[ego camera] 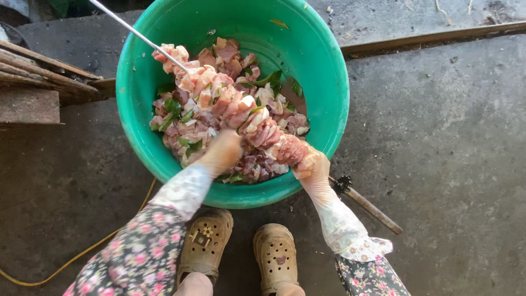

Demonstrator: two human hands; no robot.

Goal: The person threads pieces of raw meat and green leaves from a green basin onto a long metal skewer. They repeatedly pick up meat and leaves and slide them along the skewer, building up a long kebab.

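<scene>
Meat chunks (219, 87), pink and raw, threaded along metal skewer (131, 30) over green basin (323, 71) on concrete floor (438, 137). Left hand (222, 153), gloved, pressed on loaded skewer; right hand (312, 167) clasping its lower end. Tan clogs (205, 241) below, yellow cord (82, 255) trailing left.

Meat pieces (230, 104) in basin (323, 66), skewer (137, 35) across, clogs (205, 241) below

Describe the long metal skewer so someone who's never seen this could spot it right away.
Start at the big round green plastic basin of raw meat chunks on the concrete floor. The thin silver metal skewer slants across it from upper left, threaded with meat pieces, down to the gloved right hand. It alone is straight, shiny and juts past the rim.
</scene>
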